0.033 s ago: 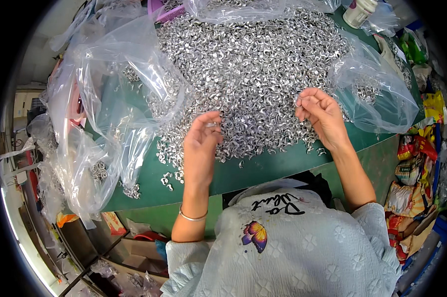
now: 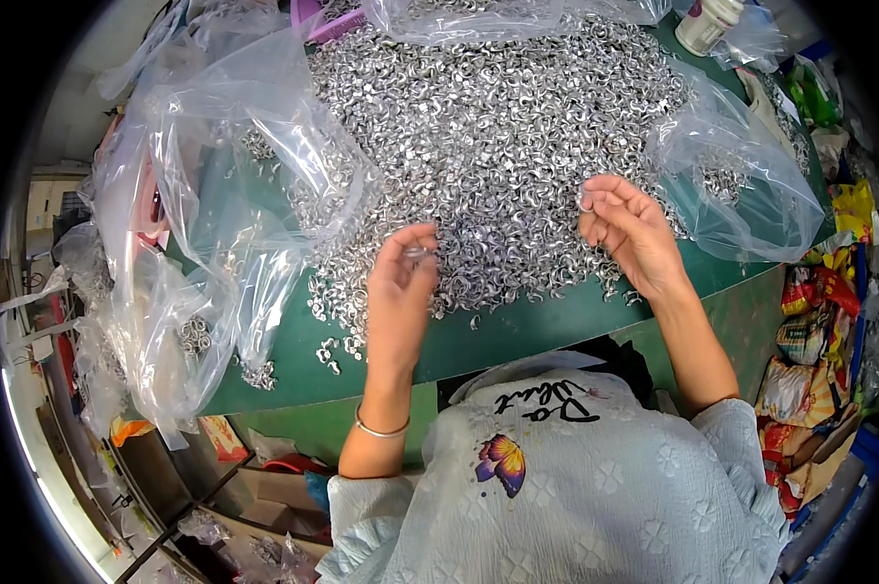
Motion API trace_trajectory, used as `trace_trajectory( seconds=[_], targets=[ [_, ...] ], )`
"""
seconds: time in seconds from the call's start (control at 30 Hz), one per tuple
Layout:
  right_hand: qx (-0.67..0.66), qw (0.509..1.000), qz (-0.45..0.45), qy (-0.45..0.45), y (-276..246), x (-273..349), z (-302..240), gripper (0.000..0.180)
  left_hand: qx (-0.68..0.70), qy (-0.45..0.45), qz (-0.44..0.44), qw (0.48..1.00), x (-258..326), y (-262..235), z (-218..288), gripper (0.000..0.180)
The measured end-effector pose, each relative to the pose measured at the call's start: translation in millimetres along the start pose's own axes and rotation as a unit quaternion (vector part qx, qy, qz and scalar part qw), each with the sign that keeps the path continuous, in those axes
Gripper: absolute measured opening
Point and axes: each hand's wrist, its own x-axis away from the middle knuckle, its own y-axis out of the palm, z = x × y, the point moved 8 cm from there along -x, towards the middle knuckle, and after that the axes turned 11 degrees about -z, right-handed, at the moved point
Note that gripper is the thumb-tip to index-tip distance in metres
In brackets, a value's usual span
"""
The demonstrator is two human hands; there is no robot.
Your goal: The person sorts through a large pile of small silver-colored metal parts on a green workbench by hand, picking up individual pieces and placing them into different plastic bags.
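While heaped curled shiny metal rings glint, left hand seemingly pinching one, right hand loosely curled, crinkly clear bags.

no change can be made out between the two pictures: the left hand is seen pinching a small metal ring at the near edge of the heap of rings, and the right hand is held exactly as before.
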Motion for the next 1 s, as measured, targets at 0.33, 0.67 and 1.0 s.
trace_trajectory(
  seconds=[0.33,0.67,1.0],
  targets=[
    [0.019,0.999,0.011,0.041,14.2,6.9,10.3,0.02,-0.504,0.125,0.078,0.851,19.9,0.5,13.6,0.024],
    [0.448,0.887,-0.111,0.018,85.2,7.4,22.3,0.009,-0.486,0.132,0.052,0.863,35.3,22.0,3.0,0.021],
    [0.594,0.798,-0.094,-0.045,95.0,5.3,16.8,0.012,-0.267,0.097,0.072,0.956,35.3,-0.6,-16.0,0.011]
  ],
)
